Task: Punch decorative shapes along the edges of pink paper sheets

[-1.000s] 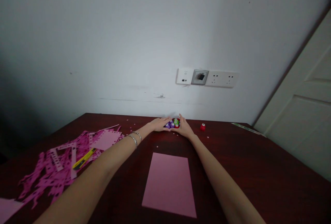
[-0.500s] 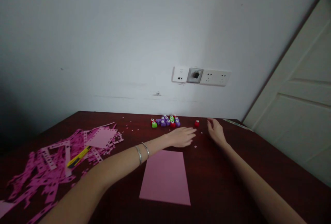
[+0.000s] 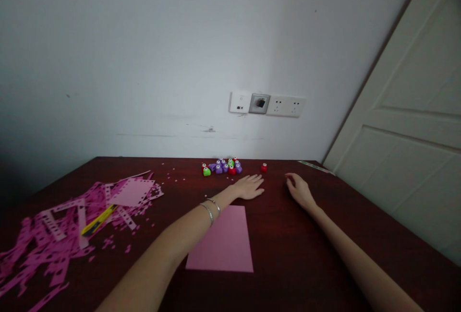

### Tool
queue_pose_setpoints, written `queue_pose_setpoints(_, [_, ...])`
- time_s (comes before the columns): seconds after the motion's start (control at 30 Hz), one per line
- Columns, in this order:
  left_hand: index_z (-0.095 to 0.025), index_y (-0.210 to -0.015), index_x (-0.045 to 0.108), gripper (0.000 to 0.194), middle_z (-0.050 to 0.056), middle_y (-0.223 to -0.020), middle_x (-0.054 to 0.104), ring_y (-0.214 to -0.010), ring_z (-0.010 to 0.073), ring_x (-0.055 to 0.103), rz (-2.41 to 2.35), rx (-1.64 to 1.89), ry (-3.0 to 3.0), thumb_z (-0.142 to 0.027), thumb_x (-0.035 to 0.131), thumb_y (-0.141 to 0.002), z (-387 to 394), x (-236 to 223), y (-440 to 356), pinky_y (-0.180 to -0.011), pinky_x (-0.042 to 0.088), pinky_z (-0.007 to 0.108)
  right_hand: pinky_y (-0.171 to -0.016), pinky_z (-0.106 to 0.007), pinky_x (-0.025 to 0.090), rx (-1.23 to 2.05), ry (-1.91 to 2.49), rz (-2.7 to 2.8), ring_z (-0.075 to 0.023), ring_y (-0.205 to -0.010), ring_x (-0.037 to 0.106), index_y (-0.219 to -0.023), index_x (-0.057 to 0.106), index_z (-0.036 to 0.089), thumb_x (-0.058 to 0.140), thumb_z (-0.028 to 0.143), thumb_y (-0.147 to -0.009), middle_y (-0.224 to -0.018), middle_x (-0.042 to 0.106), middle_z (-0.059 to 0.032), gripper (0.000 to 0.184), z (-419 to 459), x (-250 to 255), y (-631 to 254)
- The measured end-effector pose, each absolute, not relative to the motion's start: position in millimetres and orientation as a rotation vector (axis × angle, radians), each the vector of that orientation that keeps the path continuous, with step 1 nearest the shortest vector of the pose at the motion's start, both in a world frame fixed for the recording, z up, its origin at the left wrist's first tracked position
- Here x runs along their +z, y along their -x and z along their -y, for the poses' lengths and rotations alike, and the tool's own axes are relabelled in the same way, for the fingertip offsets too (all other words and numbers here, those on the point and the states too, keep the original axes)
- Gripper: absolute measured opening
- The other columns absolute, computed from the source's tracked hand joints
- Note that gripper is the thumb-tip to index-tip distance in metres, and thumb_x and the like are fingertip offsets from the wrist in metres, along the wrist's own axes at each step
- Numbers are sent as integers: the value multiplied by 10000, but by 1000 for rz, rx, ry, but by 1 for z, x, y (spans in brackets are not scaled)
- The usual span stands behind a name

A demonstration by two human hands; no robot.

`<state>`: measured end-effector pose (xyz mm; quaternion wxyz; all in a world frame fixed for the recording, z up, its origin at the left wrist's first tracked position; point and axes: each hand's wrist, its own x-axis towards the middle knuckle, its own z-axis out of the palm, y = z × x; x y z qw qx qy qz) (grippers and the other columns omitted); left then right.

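Observation:
My left hand (image 3: 249, 187) lies flat and palm down on the table, fingers spread, holding nothing. It is just beyond the top right corner of a pink paper sheet (image 3: 221, 242), and the forearm covers the sheet's left part. Past the fingers stand several small paper punches (image 3: 218, 169) in purple, green and red, grouped near the wall. A single red punch (image 3: 264, 168) stands apart to their right. To the right of that punch and nearer to me is my right hand (image 3: 301, 193), fingers loosely bent, thumb apart, with nothing visible in it.
Pink punched paper strips (image 3: 68, 228) are heaped at the left, with a yellow utility knife (image 3: 99, 220) and a pink sheet with punched edges (image 3: 132, 192) on them. Small paper bits lie scattered. A thin patterned strip (image 3: 317, 167) lies at the back right, below wall sockets (image 3: 286, 106).
Both hands have left the punch group, which they were cupping, and moved right and nearer to me. The group now stands uncovered. The view has turned right.

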<state>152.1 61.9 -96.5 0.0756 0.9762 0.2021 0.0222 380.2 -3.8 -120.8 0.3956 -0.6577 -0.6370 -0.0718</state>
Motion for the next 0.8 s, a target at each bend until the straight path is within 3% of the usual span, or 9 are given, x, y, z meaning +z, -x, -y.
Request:
queue_pose_setpoints(0.17, [-94, -1415, 191, 628, 124, -1486, 124, -1371, 209, 99, -712, 31, -2903, -487, 176, -925, -77, -93, -74, -1098, 141, 403, -888, -404, 451, -130, 1688, 1646, -220, -949, 593, -1043, 587, 136, 431, 183, -853, -1020, 622, -117, 250, 2, -120, -370])
queue_pose_setpoints(0.27, [-103, -1412, 210, 613, 108, -1486, 136, -1368, 197, 107, -744, 7, -2893, -479, 191, -928, -75, -90, -26, -1105, 131, 369, -870, -419, 458, -95, 1716, 1643, -207, -983, 573, -1086, 564, 146, 502, 242, -888, -1092, 591, -89, 228, -15, -119, -360])
queue_pose_setpoints(0.4, [-124, -1403, 247, 565, 87, -1479, 191, -1365, 167, 133, -771, 36, -2910, -440, 223, -934, -69, -86, 29, -1108, 118, 311, -817, -410, 488, -21, 1773, 1603, -202, -970, 573, -1141, 532, 161, 528, 299, -890, -1154, 554, -77, 286, -50, -115, -345])
queue_pose_setpoints(0.5, [-162, -1371, 327, 487, 63, -1452, 295, -1337, 153, 240, -851, 147, -2931, -369, 276, -933, -69, -84, 63, -1091, 173, 284, -806, -399, 494, 63, 1807, 1588, -197, -957, 577, -1143, 531, 165, 522, 297, -893, -1151, 555, -77, 282, -73, -112, -331])
queue_pose_setpoints(0.67, [-187, -1034, 619, 278, 66, -1117, 605, -1092, 182, 511, -1242, 372, -2851, -179, 419, -841, -81, -77, 105, -978, 350, 292, -800, -390, 497, 207, 1819, 1625, -193, -950, 580, -1132, 538, 168, 522, 298, -894, -1140, 561, -74, 272, -92, -106, -301])
queue_pose_setpoints(0.73, [-179, -921, 641, 245, 75, -1000, 610, -1010, 199, 541, -1361, 447, -2787, -126, 432, -805, -86, -72, 114, -926, 391, 308, -796, -390, 498, 255, 1793, 1663, -194, -946, 582, -1133, 537, 164, 524, 298, -892, -1137, 562, -73, 276, -92, -103, -287])
queue_pose_setpoints(0.8, [-179, -943, 628, 276, 80, -1031, 567, -959, 202, 551, -1473, 567, -2700, -83, 426, -781, -89, -67, 119, -883, 416, 319, -785, -389, 503, 292, 1757, 1702, -194, -935, 586, -1136, 533, 155, 528, 298, -891, -1126, 566, -73, 283, -88, -99, -273])
